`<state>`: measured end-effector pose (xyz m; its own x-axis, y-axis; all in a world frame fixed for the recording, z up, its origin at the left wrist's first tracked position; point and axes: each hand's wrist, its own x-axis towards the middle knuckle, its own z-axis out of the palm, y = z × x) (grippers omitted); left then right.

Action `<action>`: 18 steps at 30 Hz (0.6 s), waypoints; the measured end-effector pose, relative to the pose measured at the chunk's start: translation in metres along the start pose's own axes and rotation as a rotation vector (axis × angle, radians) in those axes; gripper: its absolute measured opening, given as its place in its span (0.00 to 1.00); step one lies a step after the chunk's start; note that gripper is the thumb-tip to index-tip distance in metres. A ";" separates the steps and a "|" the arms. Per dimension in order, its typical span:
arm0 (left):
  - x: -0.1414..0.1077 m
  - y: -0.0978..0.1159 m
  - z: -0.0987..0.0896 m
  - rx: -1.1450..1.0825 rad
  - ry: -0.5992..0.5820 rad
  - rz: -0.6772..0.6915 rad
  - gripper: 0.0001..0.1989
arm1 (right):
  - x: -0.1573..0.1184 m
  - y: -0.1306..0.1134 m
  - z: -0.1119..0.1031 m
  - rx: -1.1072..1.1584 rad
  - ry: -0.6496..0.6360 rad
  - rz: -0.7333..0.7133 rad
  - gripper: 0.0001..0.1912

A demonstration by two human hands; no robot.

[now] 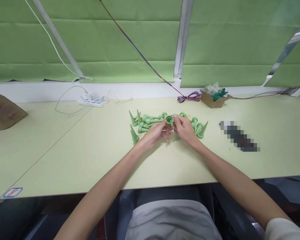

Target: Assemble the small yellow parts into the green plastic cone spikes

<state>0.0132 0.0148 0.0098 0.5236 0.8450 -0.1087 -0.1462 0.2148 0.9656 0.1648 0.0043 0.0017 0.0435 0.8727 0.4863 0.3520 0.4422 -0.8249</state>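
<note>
Between the fingers of my left hand [156,133] is a green plastic watering spike [169,119], its round hollow end turned up towards me. The rest of that piece is hidden by my fingers. Just right of its rim, my right hand [184,128] is closed in a pinch; whatever is between thumb and finger is too small to make out. Around both hands lie several more green spikes and capped parts. At the left a cone-shaped spike [132,118] stands upright, and another cone [202,130] leans at the right. Small yellowish bits show among them.
Behind the parts stands a small cardboard box [213,99] with clear plastic and dark green pieces. Beside it is a coiled red-blue cable [189,97]. A white power strip [93,100] lies at the back left, a brown bag [5,111] farther left. A pixelated dark object [240,136] lies right.
</note>
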 end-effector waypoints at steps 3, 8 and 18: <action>-0.001 0.001 0.001 0.003 0.002 0.013 0.25 | 0.001 0.001 0.000 0.009 0.000 0.013 0.27; -0.002 0.004 0.003 0.042 0.033 0.059 0.24 | 0.002 0.001 -0.001 0.016 -0.014 0.026 0.26; -0.005 0.007 0.001 0.056 0.011 0.118 0.18 | 0.004 0.003 -0.004 -0.059 -0.066 0.026 0.25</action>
<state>0.0101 0.0114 0.0170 0.4965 0.8680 0.0042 -0.1591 0.0862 0.9835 0.1703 0.0079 0.0019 -0.0075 0.8963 0.4434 0.4066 0.4079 -0.8175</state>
